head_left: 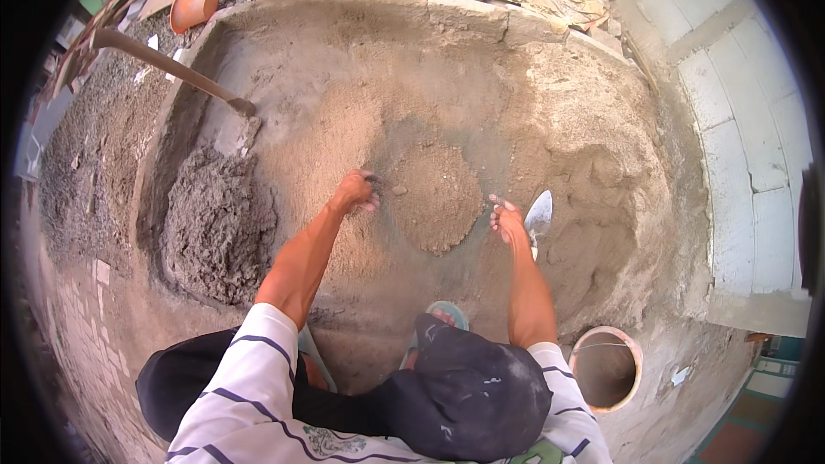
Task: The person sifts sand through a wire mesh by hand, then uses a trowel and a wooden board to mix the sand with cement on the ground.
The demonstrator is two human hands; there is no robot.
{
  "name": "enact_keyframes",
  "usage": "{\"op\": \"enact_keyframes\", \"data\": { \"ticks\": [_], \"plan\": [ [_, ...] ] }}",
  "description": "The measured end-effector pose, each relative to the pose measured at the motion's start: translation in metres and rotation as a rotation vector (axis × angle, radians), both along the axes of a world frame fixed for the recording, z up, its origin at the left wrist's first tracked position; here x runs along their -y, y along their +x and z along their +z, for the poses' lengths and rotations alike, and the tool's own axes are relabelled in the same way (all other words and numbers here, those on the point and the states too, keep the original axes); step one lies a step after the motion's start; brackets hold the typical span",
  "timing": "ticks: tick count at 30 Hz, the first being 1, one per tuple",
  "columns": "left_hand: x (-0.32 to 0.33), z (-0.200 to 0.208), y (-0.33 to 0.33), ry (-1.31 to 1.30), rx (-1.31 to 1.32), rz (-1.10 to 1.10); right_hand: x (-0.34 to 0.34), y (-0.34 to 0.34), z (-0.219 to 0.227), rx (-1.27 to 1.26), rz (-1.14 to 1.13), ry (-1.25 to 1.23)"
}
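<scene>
Both hands are at opposite edges of what looks like a round sieve (388, 216), its greyish rim smeared and hard to make out. Sand (434, 193) is heaped in its middle. My left hand (354, 192) is closed at the left edge, fingers curled. At the right edge my right hand (505, 216) is closed too, fingertips pinched on the rim. Just right of that wrist lies a pointed trowel (540, 213), its blade pale with dust. Dry sand (344, 125) spreads under and around the sieve.
Wet mortar (215, 232) is piled at the left, with a long-handled hoe (172, 67) leaning beyond it. A low concrete curb (468, 15) edges the pit. A bucket (637, 369) stands near right, an orange pot (194, 9) far left. A block wall (730, 163) rises right.
</scene>
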State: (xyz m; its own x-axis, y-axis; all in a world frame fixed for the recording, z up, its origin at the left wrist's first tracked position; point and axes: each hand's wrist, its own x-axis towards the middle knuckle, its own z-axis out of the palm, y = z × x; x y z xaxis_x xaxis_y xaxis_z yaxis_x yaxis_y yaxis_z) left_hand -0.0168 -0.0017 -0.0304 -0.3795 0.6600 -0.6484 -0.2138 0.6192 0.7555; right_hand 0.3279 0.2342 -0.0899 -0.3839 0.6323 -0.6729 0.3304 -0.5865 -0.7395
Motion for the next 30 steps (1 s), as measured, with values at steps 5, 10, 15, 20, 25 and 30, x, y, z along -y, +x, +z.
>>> {"op": "enact_keyframes", "data": {
  "ticks": [5,10,15,20,25,30],
  "plan": [
    [-0.003,-0.005,-0.006,0.067,0.031,-0.020,0.028,-0.007,0.008,-0.120,-0.250,0.003],
    [0.025,0.043,-0.050,0.162,0.029,-0.074,0.051,-0.018,0.056,-0.335,-0.311,-0.026],
    [0.072,0.192,-0.041,0.144,0.018,-0.127,0.083,-0.011,0.129,-0.413,-0.366,0.014],
    [0.147,0.254,-0.101,0.217,-0.079,-0.038,0.101,-0.069,0.195,-0.483,-0.305,-0.053],
    [0.179,0.226,-0.109,0.388,-0.037,0.221,0.102,-0.111,0.227,-0.485,-0.224,-0.034],
    [0.194,0.201,-0.109,0.363,-0.076,0.284,0.093,-0.112,0.238,-0.397,-0.179,-0.002]
  ]
}}
